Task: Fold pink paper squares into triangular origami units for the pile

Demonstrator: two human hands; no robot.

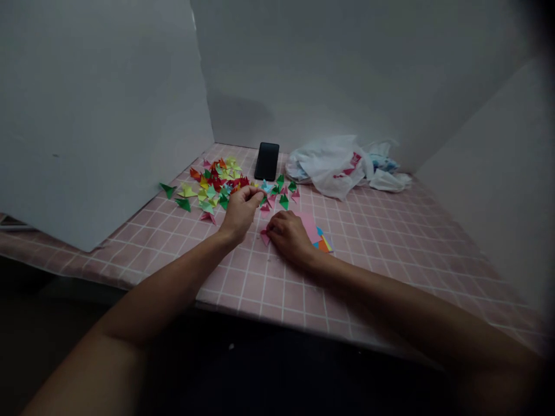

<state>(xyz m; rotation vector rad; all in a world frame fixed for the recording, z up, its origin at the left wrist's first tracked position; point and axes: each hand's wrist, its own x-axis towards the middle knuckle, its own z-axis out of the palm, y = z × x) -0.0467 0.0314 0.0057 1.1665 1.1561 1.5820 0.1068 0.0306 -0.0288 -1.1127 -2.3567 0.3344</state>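
Observation:
My left hand (241, 209) is raised a little over the pink checked table (373, 231), its fingers pinched together on a small folded paper piece at the edge of the pile. My right hand (289, 236) lies on the table with fingers curled, pressing a pink folded paper piece (264, 236) at its fingertips. A pile of small folded paper pieces (217, 185) in red, green, yellow, orange and blue spreads just beyond my left hand. A small stack of coloured paper squares (315, 233), pink on top, lies partly under my right hand.
A black phone (266, 161) lies flat at the back of the table. Crumpled white plastic bags (342, 164) sit at the back right. White boards wall in the table on the left (99, 115), behind and on the right. The table's near edge drops into darkness.

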